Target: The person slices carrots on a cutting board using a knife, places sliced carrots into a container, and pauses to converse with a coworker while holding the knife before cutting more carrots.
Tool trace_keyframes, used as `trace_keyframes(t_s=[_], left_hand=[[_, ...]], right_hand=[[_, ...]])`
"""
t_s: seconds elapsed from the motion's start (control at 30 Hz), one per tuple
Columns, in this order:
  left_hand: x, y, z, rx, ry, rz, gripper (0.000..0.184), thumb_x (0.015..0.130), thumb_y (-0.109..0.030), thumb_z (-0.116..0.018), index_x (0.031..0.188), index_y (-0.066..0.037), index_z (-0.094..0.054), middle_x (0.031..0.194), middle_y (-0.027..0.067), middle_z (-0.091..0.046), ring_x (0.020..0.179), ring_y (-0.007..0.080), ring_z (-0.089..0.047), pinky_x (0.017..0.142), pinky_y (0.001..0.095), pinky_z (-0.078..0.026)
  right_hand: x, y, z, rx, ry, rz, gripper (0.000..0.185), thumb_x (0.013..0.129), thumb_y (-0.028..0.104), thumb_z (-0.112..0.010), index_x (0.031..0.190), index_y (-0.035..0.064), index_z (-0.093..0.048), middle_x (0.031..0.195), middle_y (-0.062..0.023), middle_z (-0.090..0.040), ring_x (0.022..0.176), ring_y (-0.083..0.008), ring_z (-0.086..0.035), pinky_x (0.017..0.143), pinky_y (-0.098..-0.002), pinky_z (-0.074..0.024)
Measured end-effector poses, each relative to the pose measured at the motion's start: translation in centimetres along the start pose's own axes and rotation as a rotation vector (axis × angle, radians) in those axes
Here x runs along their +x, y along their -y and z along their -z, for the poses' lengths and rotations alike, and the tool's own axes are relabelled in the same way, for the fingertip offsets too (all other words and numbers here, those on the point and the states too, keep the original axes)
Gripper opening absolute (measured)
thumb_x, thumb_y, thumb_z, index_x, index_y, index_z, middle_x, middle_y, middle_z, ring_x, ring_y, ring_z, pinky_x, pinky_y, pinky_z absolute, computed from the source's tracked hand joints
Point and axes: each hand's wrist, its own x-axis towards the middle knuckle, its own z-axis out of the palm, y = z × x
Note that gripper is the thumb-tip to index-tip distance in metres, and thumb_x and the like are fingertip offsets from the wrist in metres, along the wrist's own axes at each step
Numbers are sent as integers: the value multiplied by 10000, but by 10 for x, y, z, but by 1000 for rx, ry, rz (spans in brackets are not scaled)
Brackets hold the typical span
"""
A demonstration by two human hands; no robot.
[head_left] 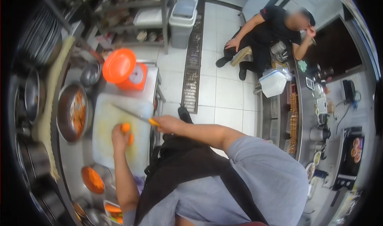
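Note:
On the white cutting board (107, 146), my left hand (120, 138) has its fingers closed on an orange carrot piece (126, 127). A second carrot piece (130, 139) lies beside the fingers. My right hand (169, 124) grips the orange handle of a knife (133, 114) at the board's right edge. The blade points away over the board, toward its upper left. Left of the board stands a large metal bowl (64, 118) with orange shreds inside. A smaller bowl (84, 181) below the board holds orange strips.
An orange kitchen scale (129, 82) stands beyond the board. Below left, a container (107, 210) holds vegetables. Shelves and a grey bin (181, 30) are at the back. A seated person (279, 30) is at the upper right, beside a long counter (305, 118).

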Motion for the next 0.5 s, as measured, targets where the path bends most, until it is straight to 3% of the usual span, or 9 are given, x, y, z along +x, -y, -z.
trace_keyframes(t_s=[0.13, 0.23, 0.33, 0.5], left_hand=[[28, -26, -1, 68, 0, -157, 417, 695, -63, -715, 1085, 10, -585, 1136, 202, -585, 1059, 367, -535, 944, 417, -434], [30, -40, 2, 56, 125, -135, 438, 682, -40, -720, 1092, 11, -577, 1157, 186, -578, 1073, 363, -515, 960, 412, -423], [31, -33, -3, 87, 92, -218, 457, 686, -47, -713, 1116, 9, -568, 1165, 176, -566, 1087, 370, -495, 970, 413, -417], [30, -23, -6, 122, 94, -239, 473, 688, -37, -696, 1139, 8, -560, 1216, 186, -523, 1125, 374, -465, 983, 426, -407]], right_hand=[[9, -1, 14, 30, -54, 66, 426, 778, 160, -596, 1190, 93, -510, 882, -219, -642, 856, -412, -616, 756, -501, -484], [11, -6, 18, 7, -151, 107, 292, 785, 153, -564, 1058, 55, -530, 791, -210, -634, 774, -399, -630, 689, -494, -487], [6, -1, 34, -58, -19, 27, 457, 784, 133, -570, 1233, 86, -499, 855, -213, -642, 828, -404, -623, 737, -491, -492], [5, 1, 26, -65, 39, 39, 490, 787, 133, -568, 1265, 77, -478, 877, -214, -643, 850, -399, -624, 756, -486, -491]])
